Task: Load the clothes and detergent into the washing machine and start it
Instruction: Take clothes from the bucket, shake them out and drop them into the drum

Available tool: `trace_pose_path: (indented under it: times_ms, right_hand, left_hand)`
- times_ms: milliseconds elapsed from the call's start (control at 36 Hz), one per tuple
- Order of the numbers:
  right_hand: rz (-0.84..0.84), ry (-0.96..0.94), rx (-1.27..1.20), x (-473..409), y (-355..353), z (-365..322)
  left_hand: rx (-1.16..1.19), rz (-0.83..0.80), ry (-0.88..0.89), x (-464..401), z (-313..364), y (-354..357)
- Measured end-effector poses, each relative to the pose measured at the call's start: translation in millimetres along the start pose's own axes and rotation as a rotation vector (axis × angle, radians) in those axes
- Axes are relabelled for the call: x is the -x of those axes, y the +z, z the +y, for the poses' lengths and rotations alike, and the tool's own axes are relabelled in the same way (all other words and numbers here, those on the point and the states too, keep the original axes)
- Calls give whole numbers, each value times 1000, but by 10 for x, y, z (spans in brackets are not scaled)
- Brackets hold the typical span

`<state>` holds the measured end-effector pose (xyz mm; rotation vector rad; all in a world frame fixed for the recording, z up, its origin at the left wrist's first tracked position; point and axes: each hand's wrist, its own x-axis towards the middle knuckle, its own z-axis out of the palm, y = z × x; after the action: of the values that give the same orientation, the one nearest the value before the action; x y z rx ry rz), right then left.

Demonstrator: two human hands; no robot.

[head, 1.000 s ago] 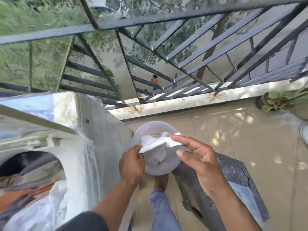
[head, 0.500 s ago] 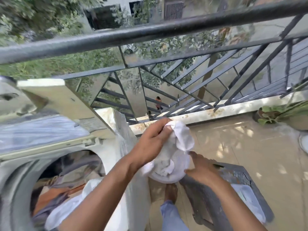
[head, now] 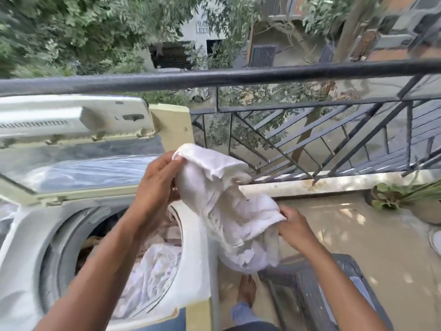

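Note:
A white garment (head: 224, 206) hangs between both my hands, just right of the washing machine's rim. My left hand (head: 155, 185) grips its upper edge. My right hand (head: 292, 225) pinches its lower right side. The top-loading washing machine (head: 193, 271) stands at the lower left with its lid (head: 71, 123) raised. Inside the drum lie white clothes (head: 155, 266) and other coloured fabric. The white bowl seen earlier is hidden by the garment.
A dark railing (head: 238, 77) runs across the balcony ahead. A dark slatted stool or crate (head: 317, 290) stands on the tiled floor at the lower right, next to my bare foot (head: 247, 289). A potted plant (head: 391, 197) sits at the right edge.
The white garment has been lifted up out of the bowl and now hangs spread between both hands. My view has swung up and left toward the machine.

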<state>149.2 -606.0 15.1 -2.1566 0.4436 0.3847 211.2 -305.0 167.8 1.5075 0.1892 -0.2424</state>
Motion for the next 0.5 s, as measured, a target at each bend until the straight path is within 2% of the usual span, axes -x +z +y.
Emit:
trace_pose_path:
  times_ms: [139,306,417,500]
  right_hand:
    - [-12,-130,-279,476,-271,-554]
    - [-162,-218,-717,911,-116,-1271]
    - [-336,-227,-961,1079,250,-1645]
    - [-480,-202,-1095,1183,568,-1847]
  left_hand:
    - [-48,92,-103,203,-333,-498]
    - [-13,-33,-250,612,-721,-764]
    - [43,-71,-275,814,-790,-801]
    - [169,44,-276,914,-781,-780]
